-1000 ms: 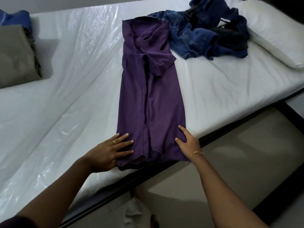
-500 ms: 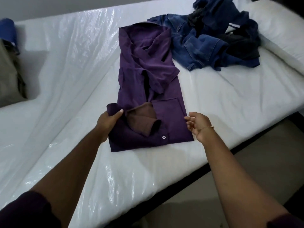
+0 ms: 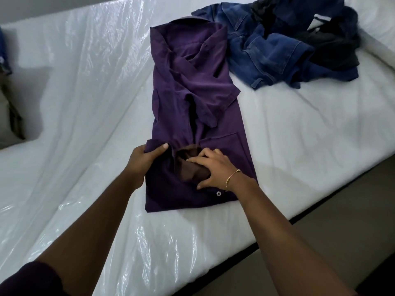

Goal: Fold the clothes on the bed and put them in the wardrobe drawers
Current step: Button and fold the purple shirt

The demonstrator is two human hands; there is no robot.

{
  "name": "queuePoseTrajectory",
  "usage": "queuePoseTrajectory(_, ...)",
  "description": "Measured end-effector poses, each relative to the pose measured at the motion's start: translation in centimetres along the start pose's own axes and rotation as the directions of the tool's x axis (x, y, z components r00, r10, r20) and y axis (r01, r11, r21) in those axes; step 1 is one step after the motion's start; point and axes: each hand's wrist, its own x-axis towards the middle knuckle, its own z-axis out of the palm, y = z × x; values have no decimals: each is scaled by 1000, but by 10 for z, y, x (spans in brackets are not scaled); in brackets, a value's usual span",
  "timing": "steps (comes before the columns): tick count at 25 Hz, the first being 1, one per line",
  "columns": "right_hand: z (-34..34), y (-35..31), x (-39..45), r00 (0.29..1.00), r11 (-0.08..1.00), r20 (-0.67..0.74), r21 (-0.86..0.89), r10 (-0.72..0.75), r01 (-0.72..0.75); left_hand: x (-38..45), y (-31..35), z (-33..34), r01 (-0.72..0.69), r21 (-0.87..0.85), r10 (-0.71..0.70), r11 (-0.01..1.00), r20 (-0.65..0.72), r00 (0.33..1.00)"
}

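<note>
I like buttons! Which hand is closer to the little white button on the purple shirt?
Right. The right hand rests just above the white button; the left hand grips the purple shirt farther left.

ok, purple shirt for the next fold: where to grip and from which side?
Probably the two near corners of the purple shirt, along the doubled folded edge closest to the person. Come in from the bed's near side, one hand per corner. The left hand already grips the left side; the right hand rests flat on the middle.
</note>
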Motion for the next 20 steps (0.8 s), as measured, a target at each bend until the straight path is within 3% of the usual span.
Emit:
queuePoseTrajectory(3, -21, 8, 5, 990, 982, 137, 188, -13, -13, 8, 10, -4, 176, -244, -163, 954, 71, 984)
queuePoseTrajectory(5, -26, 12, 14, 994, 958, 112, 283, 9, -41, 17, 12, -1, 209, -209, -204, 955, 44, 978)
queuePoseTrajectory(7, -22, 14, 22, 972, 900, -154, 425, 180, -99, 27, 7, 5, 149, -78, -154, 986, -71, 985)
queuePoseTrajectory(9, -14, 21, 30, 844, 862, -323, 427, 428, -274, 33, 0, 10, 47, 39, -37, 998, -209, 977)
queuePoseTrajectory(10, -8, 26, 31, 795, 859, -367, 375, 483, -349, 35, -2, 11, 2, 87, 21, 996, -258, 966)
queuePoseTrajectory(11, -4, 29, 31, 754, 872, -446, 329, 482, -364, 36, -3, 11, -44, 138, 83, 989, -288, 954)
queuePoseTrajectory(13, 3, 38, 27, 681, 947, -658, 198, 320, -253, 36, -6, 10, -187, 344, 288, 920, -271, 919)
queuePoseTrajectory(15, 7, 54, 20, 562, 981, -819, 3, 115, -195, 36, -9, 2, -354, 655, 568, 668, -142, 810)
queuePoseTrajectory(16, 7, 63, 15, 551, 980, -833, -57, 59, -190, 36, -10, -4, -420, 765, 684, 488, -37, 728)
queuePoseTrajectory(18, 6, 83, 3, 599, 975, -800, -162, -41, -149, 36, -12, -19, -521, 845, 818, 121, 213, 535)
queuePoseTrajectory(20, 10, 100, -9, 670, 967, -732, -241, -122, -87, 38, -18, -40, -600, 775, 771, -200, 502, 391)
